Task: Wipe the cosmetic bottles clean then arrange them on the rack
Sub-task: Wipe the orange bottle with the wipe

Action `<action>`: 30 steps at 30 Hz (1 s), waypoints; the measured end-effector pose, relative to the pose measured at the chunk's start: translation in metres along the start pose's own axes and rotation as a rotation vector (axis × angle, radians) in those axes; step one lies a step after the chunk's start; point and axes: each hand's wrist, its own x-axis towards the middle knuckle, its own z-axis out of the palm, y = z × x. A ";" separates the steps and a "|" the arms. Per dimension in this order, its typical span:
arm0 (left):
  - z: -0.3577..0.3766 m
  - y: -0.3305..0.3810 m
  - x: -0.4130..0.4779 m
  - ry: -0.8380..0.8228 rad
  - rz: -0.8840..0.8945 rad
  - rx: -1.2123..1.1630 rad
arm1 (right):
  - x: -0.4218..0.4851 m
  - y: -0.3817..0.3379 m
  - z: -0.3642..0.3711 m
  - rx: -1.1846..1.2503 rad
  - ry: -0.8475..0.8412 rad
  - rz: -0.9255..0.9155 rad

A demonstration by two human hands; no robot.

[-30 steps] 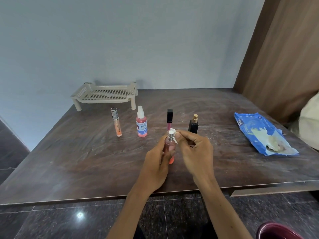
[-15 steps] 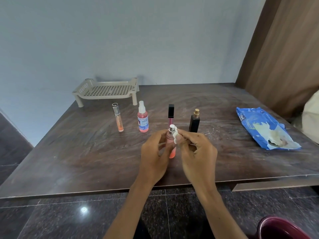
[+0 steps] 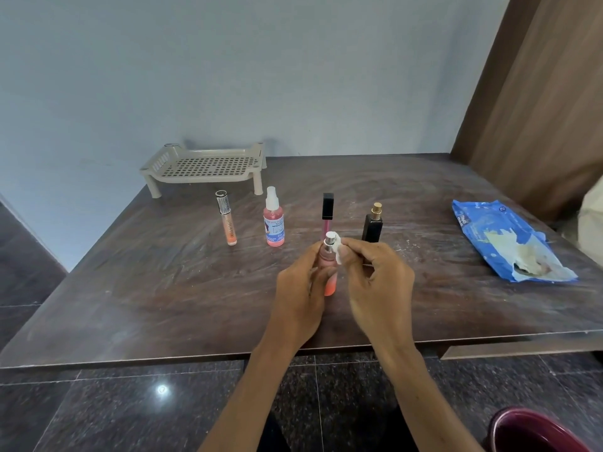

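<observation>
Both hands meet above the near middle of a dark brown desk [image 3: 146,288], seen from the head camera. The left hand [image 3: 301,288] has its fingers curled round a slim pink bottle [image 3: 327,259] with a silver top, holding it upright just over the desk. The right hand [image 3: 380,288] pinches a small white wipe [image 3: 339,251] between thumb and fingertips and presses it against the bottle's neck, just below the silver top.

Behind the hands, four more cosmetic items stand in a loose row on the desk: an orange tube [image 3: 226,218] at the left, a pink spray bottle [image 3: 274,220] with a white nozzle, a pink lip gloss [image 3: 327,210] with a black cap, and a black perfume bottle [image 3: 372,225] with a gold top, partly hidden by the right hand. A beige perforated rack [image 3: 205,166] on short legs sits at the far left of the desk, against a pale blue wall, with nothing on it. An opened blue wipe packet [image 3: 509,239] lies well apart at the right. A dark red rounded object [image 3: 535,432] shows at the bottom right, over a dark tiled floor.
</observation>
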 end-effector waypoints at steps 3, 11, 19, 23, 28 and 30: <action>0.001 -0.004 0.000 -0.010 -0.002 -0.019 | -0.008 -0.002 -0.001 0.008 0.027 -0.002; -0.002 0.001 0.000 -0.037 0.011 -0.008 | 0.014 0.000 0.003 -0.050 -0.057 -0.013; 0.006 0.004 -0.001 -0.171 -0.027 0.000 | -0.009 -0.003 0.002 -0.064 0.059 -0.047; 0.007 0.001 0.002 -0.129 -0.017 -0.006 | -0.011 -0.005 0.002 -0.065 0.074 -0.064; 0.009 0.001 0.004 -0.108 0.001 0.024 | -0.018 -0.006 0.000 -0.073 0.140 -0.097; 0.008 0.002 0.004 -0.107 -0.015 0.006 | -0.016 -0.007 0.003 -0.060 0.154 -0.100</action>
